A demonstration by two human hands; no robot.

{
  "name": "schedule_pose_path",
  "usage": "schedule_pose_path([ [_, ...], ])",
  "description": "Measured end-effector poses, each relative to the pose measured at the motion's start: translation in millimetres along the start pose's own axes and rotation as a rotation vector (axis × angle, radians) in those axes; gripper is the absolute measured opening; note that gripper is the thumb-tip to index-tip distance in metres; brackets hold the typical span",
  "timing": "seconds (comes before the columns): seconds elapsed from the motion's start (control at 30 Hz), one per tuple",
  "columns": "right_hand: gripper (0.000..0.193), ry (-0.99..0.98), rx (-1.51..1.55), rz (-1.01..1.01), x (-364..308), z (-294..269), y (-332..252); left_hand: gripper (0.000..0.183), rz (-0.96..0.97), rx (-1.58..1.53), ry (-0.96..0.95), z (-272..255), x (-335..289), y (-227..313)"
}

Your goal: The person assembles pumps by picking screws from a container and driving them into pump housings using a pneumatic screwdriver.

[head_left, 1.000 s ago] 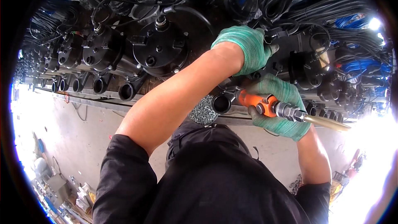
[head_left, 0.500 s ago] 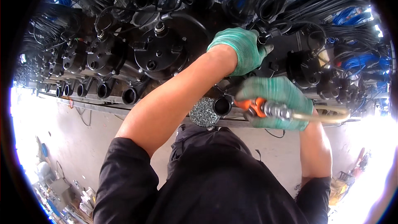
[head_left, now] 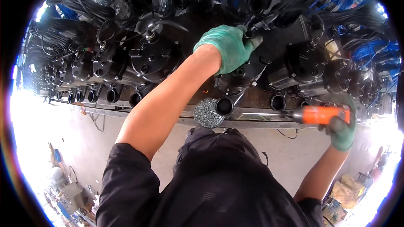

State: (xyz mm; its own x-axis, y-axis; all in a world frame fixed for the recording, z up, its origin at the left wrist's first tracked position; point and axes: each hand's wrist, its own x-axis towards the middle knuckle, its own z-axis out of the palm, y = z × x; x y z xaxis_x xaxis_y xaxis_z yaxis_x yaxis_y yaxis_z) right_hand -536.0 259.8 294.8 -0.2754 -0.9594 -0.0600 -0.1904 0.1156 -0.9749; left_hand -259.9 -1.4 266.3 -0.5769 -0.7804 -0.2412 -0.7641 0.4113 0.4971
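Observation:
My left hand point(head_left: 227, 49), in a green glove, is closed at the top of a black pump point(head_left: 239, 75), by its cable fitting point(head_left: 250, 33); part of the grip is hidden behind the hand. The round outlet of that pump faces me. Off to the right, my right hand point(head_left: 343, 131), gloved too and somewhat blurred, grips an orange power screwdriver point(head_left: 322, 115). Its dark nose and bit point left, apart from the pump. A round container of small silver screws point(head_left: 208, 113) stands at the bench edge beside the outlet.
Similar black pumps point(head_left: 155, 61) stand in a long row to the left, and more point(head_left: 301, 65) to the right. Bundled black cables point(head_left: 290, 0) and blue ones point(head_left: 374, 50) crowd the back. The metal bench edge point(head_left: 181, 120) runs across in front of me.
My right hand has swung right and outward, turning the screwdriver so its bit points left. The left hand has shifted left with the pump's top, and more of the pump now shows.

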Motion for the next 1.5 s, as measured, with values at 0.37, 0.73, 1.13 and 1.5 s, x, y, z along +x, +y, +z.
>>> schedule_pose_path([
  [0.37, 0.044, 1.09, -0.926, 0.147, -230, -323, 78, 0.073, 0.062, 0.019, 0.256, 18, -2, -6],
  [0.73, 0.05, 0.648, 0.558, 0.089, -163, -215, 166, 0.029, 0.554, -0.009, 0.699, 80, -61, 57],
  [1.13, 0.067, 0.425, 0.866, 0.176, -93, -90, 171, 0.045, 0.346, -0.449, -0.663, 239, -73, 178],
  [1.5, 0.039, 0.742, 1.079, 0.059, -68, 1, 124, 0.041, 0.432, -0.801, -0.756, 239, -68, 162],
])
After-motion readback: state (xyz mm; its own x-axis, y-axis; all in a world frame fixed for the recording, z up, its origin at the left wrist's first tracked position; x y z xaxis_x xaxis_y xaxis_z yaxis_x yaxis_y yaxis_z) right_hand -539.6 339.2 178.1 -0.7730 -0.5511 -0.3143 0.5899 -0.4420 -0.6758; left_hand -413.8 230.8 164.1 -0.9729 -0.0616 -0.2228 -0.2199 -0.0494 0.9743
